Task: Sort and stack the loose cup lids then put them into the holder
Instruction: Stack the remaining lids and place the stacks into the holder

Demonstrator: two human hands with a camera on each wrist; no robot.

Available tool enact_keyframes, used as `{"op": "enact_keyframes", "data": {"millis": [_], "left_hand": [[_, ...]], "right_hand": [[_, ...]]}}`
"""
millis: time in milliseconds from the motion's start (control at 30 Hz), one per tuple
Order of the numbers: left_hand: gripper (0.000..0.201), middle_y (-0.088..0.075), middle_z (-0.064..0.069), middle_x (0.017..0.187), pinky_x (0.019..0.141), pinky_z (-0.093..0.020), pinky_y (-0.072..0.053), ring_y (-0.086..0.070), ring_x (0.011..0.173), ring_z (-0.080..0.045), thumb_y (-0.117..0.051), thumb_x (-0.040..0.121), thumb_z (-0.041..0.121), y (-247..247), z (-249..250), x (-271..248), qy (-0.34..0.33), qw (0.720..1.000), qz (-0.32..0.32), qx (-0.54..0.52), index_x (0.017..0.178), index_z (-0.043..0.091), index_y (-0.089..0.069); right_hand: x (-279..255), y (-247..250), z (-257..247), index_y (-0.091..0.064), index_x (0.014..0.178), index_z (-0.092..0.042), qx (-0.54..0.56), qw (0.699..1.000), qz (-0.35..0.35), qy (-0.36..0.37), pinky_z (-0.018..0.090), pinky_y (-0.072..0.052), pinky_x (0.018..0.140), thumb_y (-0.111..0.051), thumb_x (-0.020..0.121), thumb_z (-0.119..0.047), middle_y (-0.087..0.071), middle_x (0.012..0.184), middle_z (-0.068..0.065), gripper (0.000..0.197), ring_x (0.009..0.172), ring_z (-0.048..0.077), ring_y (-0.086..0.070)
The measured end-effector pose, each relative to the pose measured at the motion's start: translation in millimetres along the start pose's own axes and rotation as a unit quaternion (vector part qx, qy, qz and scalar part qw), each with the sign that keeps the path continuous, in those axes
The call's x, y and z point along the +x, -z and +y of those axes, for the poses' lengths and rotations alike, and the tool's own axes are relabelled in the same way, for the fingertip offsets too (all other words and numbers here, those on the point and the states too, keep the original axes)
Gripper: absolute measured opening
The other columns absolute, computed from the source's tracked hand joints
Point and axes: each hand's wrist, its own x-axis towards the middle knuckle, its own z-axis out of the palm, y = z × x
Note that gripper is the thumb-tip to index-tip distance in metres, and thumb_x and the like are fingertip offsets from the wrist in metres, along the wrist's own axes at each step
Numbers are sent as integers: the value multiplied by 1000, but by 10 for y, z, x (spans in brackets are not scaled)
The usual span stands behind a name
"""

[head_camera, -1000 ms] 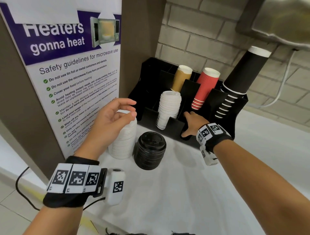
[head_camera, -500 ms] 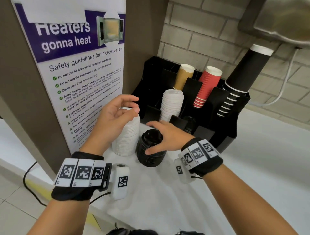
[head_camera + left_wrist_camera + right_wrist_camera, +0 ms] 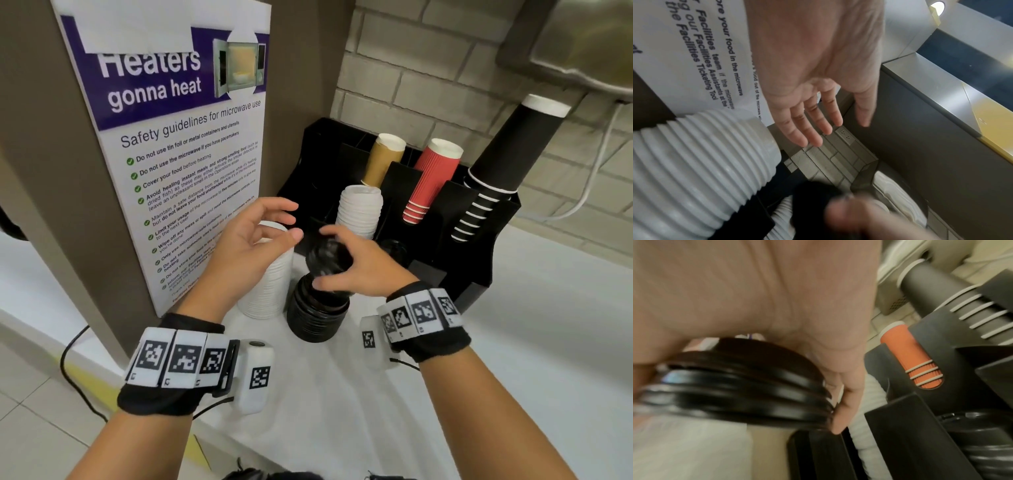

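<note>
My right hand grips a short stack of black lids, lifted and tilted above the black lid stack that stands on the counter. In the right wrist view those black lids sit under my palm with my fingertips on their rim. My left hand hovers with relaxed fingers over the white lid stack beside the poster, not touching it. The left wrist view shows that white lid stack below the straight fingers. The black holder stands behind, with more white lids in one slot.
Brown cups, red cups and black cups lean in the holder's rear slots. A poster covers the panel on the left. A metal appliance overhangs the upper right. The white counter runs rightward.
My right hand left the holder's front slot, came over to the black stack and lifted a few lids off its top. My left hand stayed above the white stack.
</note>
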Motion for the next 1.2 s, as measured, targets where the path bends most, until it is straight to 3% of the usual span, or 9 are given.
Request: {"op": "enact_keyframes", "data": {"millis": [67, 100, 200, 267, 367, 533, 700, 1200], "left_hand": [[60, -59, 11, 120, 85, -21, -52, -63, 101, -3, -82, 66, 34, -70, -7, -16, 2, 999, -36, 7, 119, 43, -56], [74, -54, 13, 129, 88, -22, -52, -60, 111, -3, -85, 61, 38, -105, -16, -30, 7, 998, -61, 11, 125, 48, -50], [101, -42, 16, 141, 97, -25, -52, -53, 126, -8, -93, 60, 34, -250, -23, -64, 32, 992, -118, -14, 141, 48, -35], [98, -44, 12, 139, 96, -31, -54, -57, 123, -11, -90, 63, 25, -322, -7, -74, 32, 991, -119, -44, 143, 39, -37], [84, -52, 9, 134, 87, -31, -56, -62, 116, -13, -85, 65, 16, -364, 12, -82, 12, 991, -112, -69, 138, 31, -45], [81, -57, 18, 125, 79, -29, -56, -63, 113, -14, -87, 61, 23, -345, 9, -85, 4, 987, -125, -100, 132, 33, -49], [82, -52, 10, 130, 79, -30, -56, -62, 110, -12, -87, 58, 25, -354, -33, -76, 4, 988, -114, -106, 131, 31, -48], [89, -51, 10, 138, 88, -32, -55, -56, 124, -14, -88, 57, 22, -369, -71, -42, -3, 987, -130, -99, 135, 37, -48]], "right_hand": [[-100, 107, -83, -42, 135, -35, 104, 993, 51, 17, 8, -44, 82, -82, 72, -31, -56, 115, -10, 74, 104, 5, -57], [-150, 133, -139, -43, 133, -37, 155, 986, 61, 27, 10, -45, 83, -81, 74, -31, -57, 117, -5, 70, 105, 5, -59], [-289, 158, -291, -45, 132, -36, 258, 962, 60, 61, 32, -50, 96, -75, 74, -32, -61, 120, 7, 66, 109, 16, -62], [-341, 152, -355, -46, 131, -34, 277, 956, 55, 81, 44, -48, 100, -74, 74, -30, -61, 122, 10, 64, 112, 22, -61], [-368, 180, -357, -51, 127, -33, 275, 956, 53, 82, 51, -47, 100, -76, 73, -35, -61, 123, 9, 60, 114, 25, -60], [-419, 261, -329, -56, 123, -41, 299, 952, 22, 69, 39, -54, 78, -77, 69, -35, -58, 121, 16, 58, 103, 27, -66], [-435, 273, -327, -54, 126, -34, 287, 955, 26, 64, 49, -55, 87, -78, 69, -32, -65, 117, 7, 62, 104, 27, -66], [-440, 294, -384, -50, 126, -24, 222, 972, 52, 58, 44, -51, 96, -82, 68, -20, -61, 116, 9, 67, 104, 20, -65]]}}
